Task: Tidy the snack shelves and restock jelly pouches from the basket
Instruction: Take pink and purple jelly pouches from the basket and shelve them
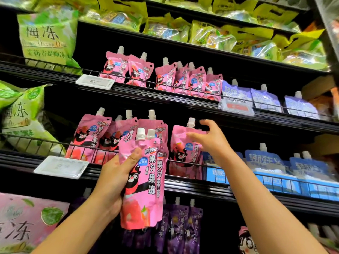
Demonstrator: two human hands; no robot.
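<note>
black wire shelf (128, 177) | left grip (117, 173) clamps glossy pouches (143, 180) | right grip (209, 142) spread

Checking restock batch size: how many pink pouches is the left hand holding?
2: front pouch in the left hand, second pouch directly behind it, edge showing right. More could be hidden behind.

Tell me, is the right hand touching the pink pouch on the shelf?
Touching. The head view shows the right hand with its thumb lying across the top of the pink pouch.
</note>
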